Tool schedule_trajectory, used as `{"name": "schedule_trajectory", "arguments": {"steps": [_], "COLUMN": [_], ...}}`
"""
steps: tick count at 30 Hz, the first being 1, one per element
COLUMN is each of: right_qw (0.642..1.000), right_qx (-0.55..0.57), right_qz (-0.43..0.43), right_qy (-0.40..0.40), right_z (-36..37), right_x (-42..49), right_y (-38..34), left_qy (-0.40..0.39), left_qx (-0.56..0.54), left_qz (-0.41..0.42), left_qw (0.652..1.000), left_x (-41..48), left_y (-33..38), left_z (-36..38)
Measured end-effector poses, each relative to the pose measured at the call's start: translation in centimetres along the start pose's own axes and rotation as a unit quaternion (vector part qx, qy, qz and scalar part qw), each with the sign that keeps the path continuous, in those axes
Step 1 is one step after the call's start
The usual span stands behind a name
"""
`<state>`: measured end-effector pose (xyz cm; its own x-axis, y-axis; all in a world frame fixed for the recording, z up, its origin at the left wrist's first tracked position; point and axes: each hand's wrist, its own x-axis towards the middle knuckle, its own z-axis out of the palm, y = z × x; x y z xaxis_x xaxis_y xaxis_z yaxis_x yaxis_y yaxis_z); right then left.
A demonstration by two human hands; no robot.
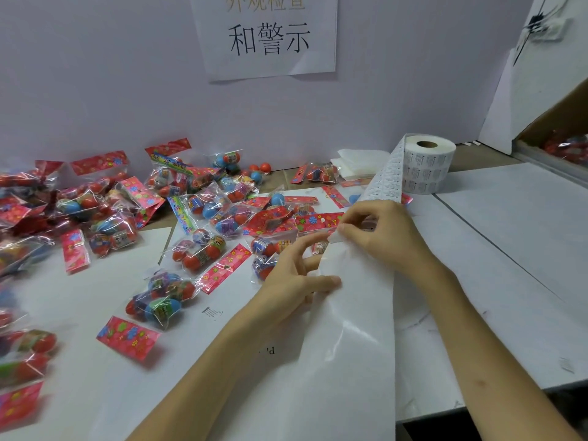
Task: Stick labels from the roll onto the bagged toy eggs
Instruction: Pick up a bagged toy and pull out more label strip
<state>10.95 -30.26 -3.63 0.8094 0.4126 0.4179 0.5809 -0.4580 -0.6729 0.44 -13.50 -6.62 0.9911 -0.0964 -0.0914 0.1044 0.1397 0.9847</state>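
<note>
The label roll [428, 163] stands upright at the back right of the table. Its strip of labels [383, 181] runs down toward me and continues as bare white backing paper [353, 329] over the table's front edge. My right hand [381, 237] pinches a small white label [334, 237] at the strip's left edge. My left hand [296, 275] holds the backing paper's left edge between thumb and fingers. Several bagged toy eggs [200, 249] with red flowered headers lie left of the hands; another bag [270, 253] sits just behind my left hand.
A big heap of egg bags [95, 205] covers the left of the white table [509, 249]. Loose eggs [261, 168] and folded white sheets [356, 162] lie by the back wall. A paper sign [267, 36] hangs above. A cardboard box [560, 144] stands at the far right.
</note>
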Motion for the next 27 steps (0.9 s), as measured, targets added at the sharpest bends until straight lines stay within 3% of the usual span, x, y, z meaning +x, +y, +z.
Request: {"name": "schedule_trajectory", "arguments": {"steps": [6, 9, 13, 18, 27], "right_qw": [0.993, 0.990, 0.994, 0.996, 0.996], "right_qx": [0.022, 0.026, 0.008, 0.030, 0.046], "right_qz": [-0.022, -0.032, -0.034, -0.053, -0.053], "right_qy": [0.115, 0.138, 0.102, 0.069, -0.062], "right_z": [-0.3, -0.3, 0.1, 0.8, 1.5], "right_x": [0.2, 0.2, 0.1, -0.1, -0.4], "right_y": [0.4, 0.3, 0.3, 0.0, 0.0], "left_qy": [-0.028, -0.056, -0.057, 0.045, 0.150], "left_qx": [0.098, 0.164, 0.228, 0.174, 0.102], "left_qz": [-0.022, 0.016, 0.080, 0.099, 0.117], "left_qw": [0.995, 0.985, 0.969, 0.979, 0.976], "left_x": [0.0, -0.3, -0.3, 0.2, 0.3], "left_y": [-0.4, -0.5, -0.6, -0.4, 0.2], "left_z": [0.2, 0.3, 0.2, -0.4, -0.7]}}
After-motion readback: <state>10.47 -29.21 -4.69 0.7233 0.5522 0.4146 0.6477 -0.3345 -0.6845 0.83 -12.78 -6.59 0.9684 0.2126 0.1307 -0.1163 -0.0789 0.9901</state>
